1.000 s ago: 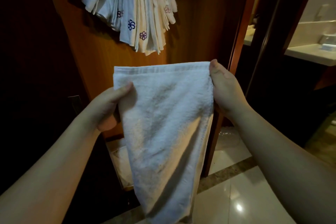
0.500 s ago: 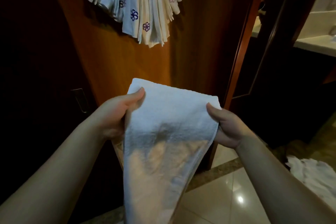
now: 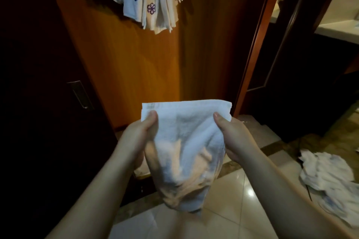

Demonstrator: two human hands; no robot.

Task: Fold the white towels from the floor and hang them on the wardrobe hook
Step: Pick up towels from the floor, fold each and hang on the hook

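A white towel (image 3: 186, 141) hangs in front of me, held by its top edge at waist height. My left hand (image 3: 139, 136) pinches its upper left corner with the thumb on top. My right hand (image 3: 233, 137) pinches the upper right corner the same way. The towel's lower part bunches and blurs below my hands. Several folded white towels with flower emblems (image 3: 149, 0) hang high on the wooden wardrobe panel (image 3: 126, 68); the hook is hidden by them. A crumpled heap of white towels (image 3: 330, 180) lies on the floor at the right.
A dark wardrobe door with a metal recessed handle (image 3: 80, 94) stands at the left. A dark open door (image 3: 291, 64) and a pale bathroom counter (image 3: 338, 27) are at the right. The floor is glossy tile (image 3: 233, 209) with a brown border strip.
My hands have dropped lower with the towel, and its top edge has come level. The view has tilted down, bringing the floor heap into sight.
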